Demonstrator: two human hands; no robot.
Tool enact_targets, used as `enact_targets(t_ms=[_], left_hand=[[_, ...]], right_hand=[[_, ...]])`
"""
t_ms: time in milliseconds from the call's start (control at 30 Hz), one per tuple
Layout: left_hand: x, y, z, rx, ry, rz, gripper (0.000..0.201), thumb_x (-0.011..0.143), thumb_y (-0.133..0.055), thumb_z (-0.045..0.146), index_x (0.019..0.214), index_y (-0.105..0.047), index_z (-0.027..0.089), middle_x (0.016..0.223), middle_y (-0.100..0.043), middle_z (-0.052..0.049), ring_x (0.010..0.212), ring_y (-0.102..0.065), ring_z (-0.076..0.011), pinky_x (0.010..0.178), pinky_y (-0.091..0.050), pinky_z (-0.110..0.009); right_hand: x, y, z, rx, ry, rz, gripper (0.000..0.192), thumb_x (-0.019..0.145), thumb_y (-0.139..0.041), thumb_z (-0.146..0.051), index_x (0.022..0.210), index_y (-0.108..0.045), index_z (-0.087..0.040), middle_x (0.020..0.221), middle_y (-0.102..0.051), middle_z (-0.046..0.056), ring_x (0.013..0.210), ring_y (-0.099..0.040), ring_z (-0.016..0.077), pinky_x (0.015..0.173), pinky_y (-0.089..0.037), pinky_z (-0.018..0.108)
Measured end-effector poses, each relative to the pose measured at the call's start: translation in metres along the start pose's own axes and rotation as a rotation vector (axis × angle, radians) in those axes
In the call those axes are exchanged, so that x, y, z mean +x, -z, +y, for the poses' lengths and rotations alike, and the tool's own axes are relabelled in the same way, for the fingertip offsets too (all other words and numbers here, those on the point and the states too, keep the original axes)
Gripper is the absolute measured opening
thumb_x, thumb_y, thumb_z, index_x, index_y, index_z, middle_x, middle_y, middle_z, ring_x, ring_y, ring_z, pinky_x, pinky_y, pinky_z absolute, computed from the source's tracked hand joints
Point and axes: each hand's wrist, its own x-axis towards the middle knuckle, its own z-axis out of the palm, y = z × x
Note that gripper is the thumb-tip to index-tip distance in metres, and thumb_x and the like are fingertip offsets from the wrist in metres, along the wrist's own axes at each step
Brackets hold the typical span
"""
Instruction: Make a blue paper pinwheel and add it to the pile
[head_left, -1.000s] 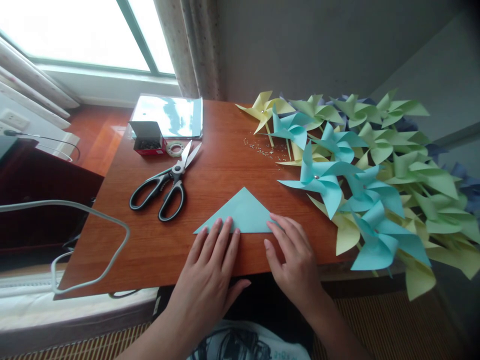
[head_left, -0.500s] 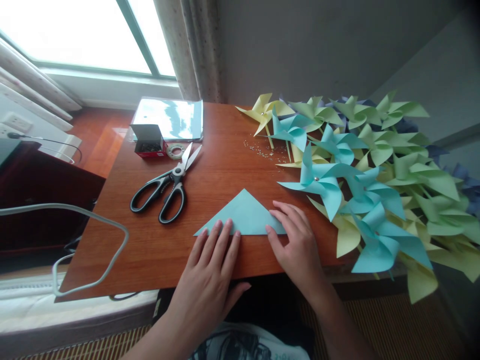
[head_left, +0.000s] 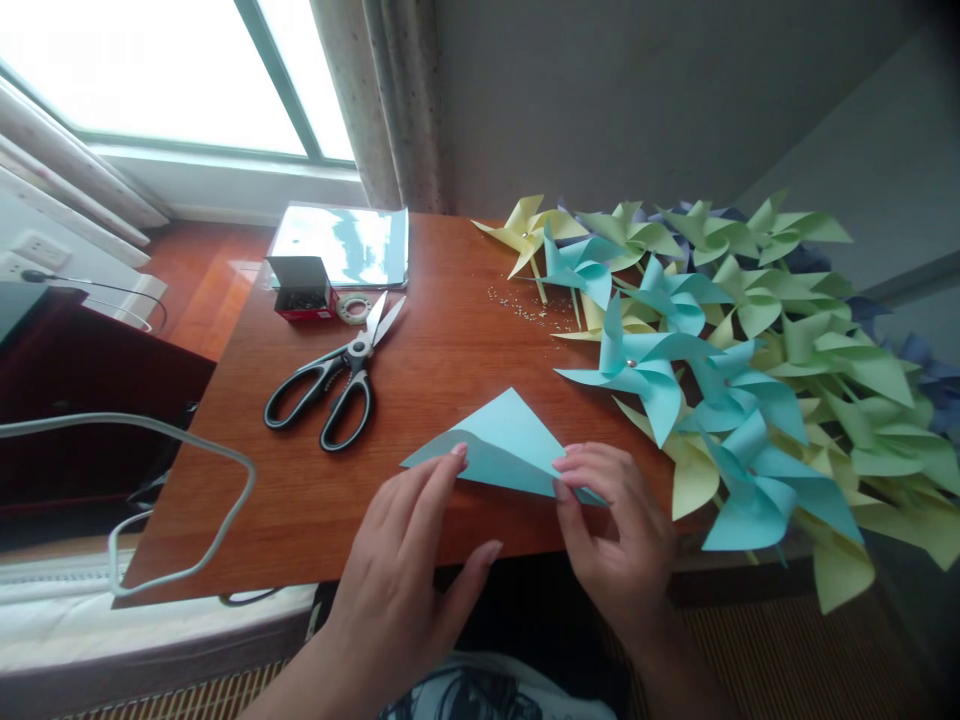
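Observation:
A light blue sheet of paper [head_left: 506,440], folded into a triangle, lies near the table's front edge with its peak pointing away from me. Its right corner is pinched between the thumb and fingers of my right hand [head_left: 619,520]. My left hand [head_left: 416,545] is at the paper's left part, fingers stretched out and thumb apart, fingertips at the near edge. Whether those fingertips press on the paper or hover just over it, I cannot tell. To the left lie scissors [head_left: 358,350] with black handles and their blades spread.
Several blue, green and yellow paper pinwheels [head_left: 634,365] crowd the right side. Tiny beads [head_left: 532,308] are scattered on the wooden table [head_left: 450,340]. At the back left are a small open box [head_left: 304,298], a tape roll [head_left: 354,308] and a clear packet of sheets [head_left: 345,240]. A white cable [head_left: 187,430] crosses the left corner.
My right hand has closed on the paper's right corner. The paper has turned slightly clockwise and shifted right, with its near edge loosened. My left fingers have lifted a little and drawn together.

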Motion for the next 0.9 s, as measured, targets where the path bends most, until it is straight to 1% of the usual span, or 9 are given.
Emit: enact_targets(t_ms=[67,133,200,233,267,333,467,700,900], left_hand=[[0.005,0.005,0.004,-0.213,0.114,-0.006,0.079,0.092,-0.062,0.031,0.158,-0.020,0.019,0.120,-0.069,-0.013,0.104,-0.069,-0.0239,0.091,-0.057,-0.035],[0.009,0.009,0.005,-0.314,0.168,-0.005,0.079,0.092,-0.062,0.031,0.158,-0.020,0.020,0.121,-0.069,-0.011,0.101,-0.071,-0.0220,0.087,-0.058,-0.032],[0.013,0.014,0.004,-0.300,0.125,0.000,0.067,0.091,-0.064,0.030,0.151,-0.035,0.022,0.126,-0.068,-0.011,0.108,-0.069,-0.0231,0.090,-0.056,-0.031],[0.015,0.017,0.003,-0.281,0.085,-0.002,0.057,0.090,-0.065,0.028,0.143,-0.045,0.023,0.125,-0.068,-0.010,0.110,-0.068,-0.0231,0.092,-0.055,-0.030],[0.016,0.019,0.002,-0.270,0.050,-0.010,0.046,0.091,-0.065,0.026,0.135,-0.052,0.023,0.121,-0.070,-0.008,0.108,-0.068,-0.0222,0.091,-0.054,-0.028],[0.018,0.024,0.000,-0.278,0.022,-0.028,0.029,0.091,-0.063,0.023,0.120,-0.060,0.022,0.110,-0.072,-0.006,0.099,-0.070,-0.0193,0.085,-0.054,-0.025],[0.023,0.028,-0.004,-0.307,0.023,-0.049,0.022,0.092,-0.062,0.021,0.114,-0.062,0.021,0.103,-0.073,-0.004,0.092,-0.070,-0.0167,0.080,-0.053,-0.022],[0.028,0.026,-0.011,-0.305,0.059,-0.084,0.013,0.092,-0.063,0.020,0.104,-0.064,0.020,0.093,-0.073,-0.001,0.082,-0.069,-0.0138,0.075,-0.051,-0.021],[0.031,0.025,-0.022,-0.343,0.120,-0.168,0.009,0.094,-0.058,0.019,0.100,-0.064,0.020,0.081,-0.068,0.002,0.069,-0.062,-0.0105,0.065,-0.050,-0.018]], right_hand=[[-0.005,0.000,-0.007,-0.037,0.090,-0.024,0.030,0.082,-0.064,0.005,0.101,-0.064,-0.018,0.097,-0.073,0.009,0.102,-0.067,0.0254,0.088,-0.058,0.044],[-0.011,-0.001,-0.014,-0.063,0.141,-0.060,0.031,0.082,-0.067,0.005,0.103,-0.065,-0.017,0.100,-0.075,0.010,0.104,-0.067,0.0261,0.089,-0.059,0.044],[-0.016,-0.001,-0.020,-0.076,0.155,-0.089,0.029,0.082,-0.067,0.004,0.103,-0.065,-0.016,0.101,-0.076,0.010,0.105,-0.068,0.0261,0.089,-0.059,0.044],[-0.018,-0.002,-0.022,-0.080,0.155,-0.103,0.028,0.083,-0.067,0.003,0.103,-0.066,-0.016,0.101,-0.076,0.010,0.106,-0.068,0.0261,0.090,-0.059,0.043],[-0.020,-0.001,-0.024,-0.085,0.155,-0.115,0.026,0.083,-0.067,0.003,0.102,-0.066,-0.016,0.102,-0.076,0.010,0.106,-0.068,0.0260,0.090,-0.059,0.043],[-0.023,0.000,-0.026,-0.096,0.151,-0.138,0.023,0.084,-0.066,0.001,0.101,-0.067,-0.016,0.102,-0.077,0.010,0.107,-0.068,0.0265,0.092,-0.057,0.044],[-0.024,0.003,-0.028,-0.099,0.131,-0.184,0.018,0.087,-0.065,-0.006,0.103,-0.067,-0.015,0.108,-0.075,0.013,0.110,-0.066,0.0287,0.093,-0.055,0.047],[-0.017,0.005,-0.018,-0.201,0.084,-0.179,0.031,0.088,-0.063,-0.006,0.117,-0.066,-0.015,0.115,-0.074,0.013,0.113,-0.064,0.0300,0.096,-0.052,0.050],[-0.008,0.001,-0.005,-0.376,0.113,-0.211,0.025,0.088,-0.063,-0.008,0.112,-0.067,-0.016,0.118,-0.073,0.014,0.119,-0.062,0.0330,0.103,-0.046,0.057]])
